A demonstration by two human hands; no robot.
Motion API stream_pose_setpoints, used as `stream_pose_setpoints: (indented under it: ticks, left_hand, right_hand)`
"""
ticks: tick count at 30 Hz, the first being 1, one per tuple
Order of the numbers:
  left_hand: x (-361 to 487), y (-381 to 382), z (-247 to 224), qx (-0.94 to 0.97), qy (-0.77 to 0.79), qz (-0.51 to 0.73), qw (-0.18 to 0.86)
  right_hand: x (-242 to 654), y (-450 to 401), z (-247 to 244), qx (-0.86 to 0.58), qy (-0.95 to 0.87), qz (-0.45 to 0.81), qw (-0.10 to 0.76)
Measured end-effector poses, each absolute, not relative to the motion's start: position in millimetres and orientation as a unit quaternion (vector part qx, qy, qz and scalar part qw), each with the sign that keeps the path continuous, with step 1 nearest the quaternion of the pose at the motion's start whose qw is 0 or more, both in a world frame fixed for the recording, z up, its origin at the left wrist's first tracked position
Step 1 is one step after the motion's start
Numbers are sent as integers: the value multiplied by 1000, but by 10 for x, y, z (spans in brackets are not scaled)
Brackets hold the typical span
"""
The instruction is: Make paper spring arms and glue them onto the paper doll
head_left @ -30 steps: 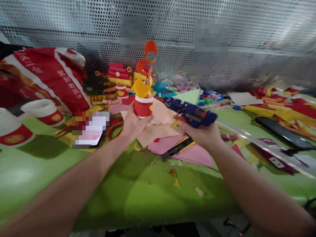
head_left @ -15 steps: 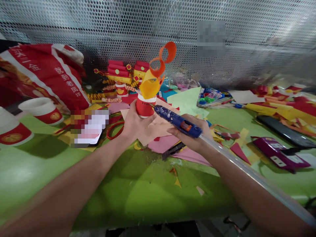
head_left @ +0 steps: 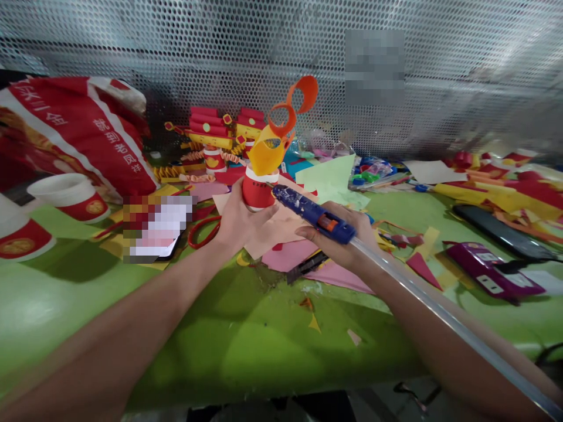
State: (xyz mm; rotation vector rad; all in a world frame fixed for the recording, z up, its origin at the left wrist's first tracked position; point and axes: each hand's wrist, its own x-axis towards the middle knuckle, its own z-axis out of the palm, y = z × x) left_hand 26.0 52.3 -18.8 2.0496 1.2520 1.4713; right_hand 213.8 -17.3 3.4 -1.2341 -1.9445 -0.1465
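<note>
My left hand (head_left: 240, 220) is wrapped round a red and white paper cup (head_left: 258, 190) at the middle of the table. Yellow paper loops (head_left: 267, 153) rise from the cup's top, and orange paper rings (head_left: 284, 120) lean up and to the right above them. In my right hand (head_left: 347, 237) is a blue glue gun (head_left: 308, 206), its nozzle pointing left at the cup's red side. I cannot tell whether the tip touches the cup. A long clear glue stick (head_left: 422, 296) runs out of the gun's back over my right forearm.
White and red paper cups (head_left: 68, 196) and a phone (head_left: 165, 225) are on the left, near a red bag (head_left: 83, 132). A black utility knife (head_left: 308, 266) lies on pink paper. Finished paper-cup figures (head_left: 211, 132) stand behind. A purple power strip (head_left: 492, 269) and black phone (head_left: 501, 231) are at right.
Both hands, the cup and the glue gun hold nearly the same positions. The whole view has shifted slightly.
</note>
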Motion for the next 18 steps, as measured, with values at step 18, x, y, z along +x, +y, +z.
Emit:
stream_pose_setpoints:
  ticks: [18]
  left_hand:
    - [261, 571, -234, 700, 429, 536, 195]
  right_hand:
    - [2146, -178, 51, -523, -765, -50, 373]
